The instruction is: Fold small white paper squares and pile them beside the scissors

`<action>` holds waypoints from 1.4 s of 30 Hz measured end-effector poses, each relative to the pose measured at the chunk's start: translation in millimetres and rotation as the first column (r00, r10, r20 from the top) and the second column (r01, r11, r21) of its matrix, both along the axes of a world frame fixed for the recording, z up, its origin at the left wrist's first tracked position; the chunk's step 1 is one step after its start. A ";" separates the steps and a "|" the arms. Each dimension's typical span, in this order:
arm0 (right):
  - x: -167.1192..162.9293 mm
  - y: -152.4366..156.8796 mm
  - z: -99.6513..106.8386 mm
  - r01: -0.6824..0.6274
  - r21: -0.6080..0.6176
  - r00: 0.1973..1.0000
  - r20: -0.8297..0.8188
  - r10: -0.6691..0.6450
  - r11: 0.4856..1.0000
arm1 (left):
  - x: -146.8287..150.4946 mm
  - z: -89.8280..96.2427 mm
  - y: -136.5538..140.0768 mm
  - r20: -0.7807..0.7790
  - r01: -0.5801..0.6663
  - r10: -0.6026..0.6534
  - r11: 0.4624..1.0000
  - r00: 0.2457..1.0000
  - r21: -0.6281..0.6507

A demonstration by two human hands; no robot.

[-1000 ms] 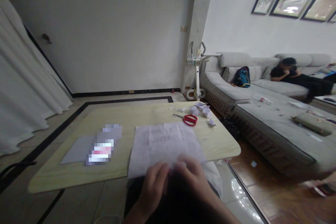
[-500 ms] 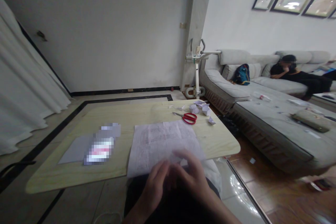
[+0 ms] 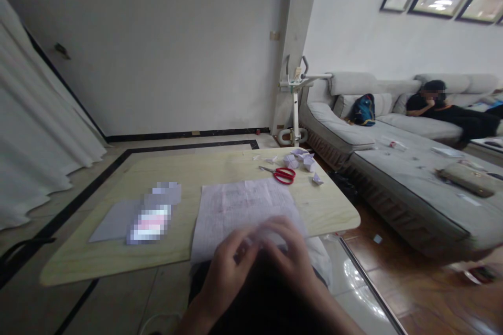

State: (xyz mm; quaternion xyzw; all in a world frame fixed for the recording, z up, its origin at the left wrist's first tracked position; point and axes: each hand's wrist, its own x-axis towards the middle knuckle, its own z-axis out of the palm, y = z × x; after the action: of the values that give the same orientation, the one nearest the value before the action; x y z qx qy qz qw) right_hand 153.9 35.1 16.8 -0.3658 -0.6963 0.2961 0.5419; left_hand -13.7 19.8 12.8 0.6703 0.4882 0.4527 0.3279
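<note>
My left hand and my right hand meet above the near edge of a large printed sheet, in front of my lap. The fingers of both hands are bent and closed at the tips on a small piece of white paper, mostly hidden and blurred. Beyond the sheet's upper right corner lie red-handled scissors, their blades pointing left. Several folded white paper pieces sit behind and right of the scissors, with small paper scraps to their left.
The pale wooden table has rounded corners. On its left lie a white sheet and a pixelated bright object. To the right stands a grey sofa with a backpack and a seated person. A white exercise machine stands behind.
My right hand's fingers, stretched forward before, have curled in toward the left hand. The pale bit of paper beside them is less visible now. The table items have not moved.
</note>
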 end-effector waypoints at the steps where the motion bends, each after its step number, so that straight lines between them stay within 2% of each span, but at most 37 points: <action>1: 0.2 0.2 -0.6 0.002 0.001 1.000 0.002 -0.002 1.000 | -0.1 1.2 0.8 -0.002 0.017 -0.017 1.000 1.000 -0.004; 3: 0.5 0.6 -2.0 -0.002 0.003 1.000 0.003 0.002 1.000 | 0.2 2.4 1.7 0.032 0.038 -0.037 0.998 0.999 -0.055; 8: 0.1 -0.3 -3.3 -0.032 0.008 0.999 0.003 0.032 0.999 | 2.8 2.3 -1.1 0.202 0.038 0.005 0.977 0.979 -0.209; 15: -3.7 -2.0 -2.9 -0.020 -0.020 0.999 -0.045 0.019 1.000 | 7.0 5.0 -2.8 0.248 0.019 0.041 0.972 0.968 -0.232; 18: -4.9 -2.1 -3.2 -0.010 -0.010 0.999 -0.050 0.010 1.000 | 8.0 3.9 -2.5 0.196 0.002 0.031 0.986 0.980 -0.167; 21: -6.3 -2.5 -4.3 0.016 0.037 1.000 -0.017 -0.016 0.999 | 8.4 -1.4 -2.8 0.082 -0.066 0.066 0.998 0.994 0.000; 24: -7.8 -3.0 -6.8 0.050 0.097 0.998 0.024 -0.053 0.994 | 8.4 -8.0 -2.0 -0.076 -0.108 0.126 0.974 0.989 0.201; 28: -8.7 -3.2 -10.9 0.090 0.149 0.995 0.031 -0.095 0.985 | 9.0 -11.4 1.1 -0.233 -0.087 0.173 0.937 0.957 0.339; 34: -10.7 -5.3 -8.4 0.094 0.211 0.989 0.093 -0.116 0.973 | 12.6 -7.5 1.7 -0.265 -0.104 0.221 0.913 0.939 0.394; 42: -18.4 -9.3 1.7 0.264 0.198 0.964 -0.074 -0.254 0.944 | 19.2 -6.6 -3.7 -0.227 -0.127 0.218 0.925 0.949 0.358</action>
State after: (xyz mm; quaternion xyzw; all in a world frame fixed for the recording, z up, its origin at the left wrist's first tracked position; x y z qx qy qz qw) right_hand 135.5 25.8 18.5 -0.3891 -0.6560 0.1571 0.6274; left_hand 5.5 16.1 6.1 0.7246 0.4999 0.4641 0.0986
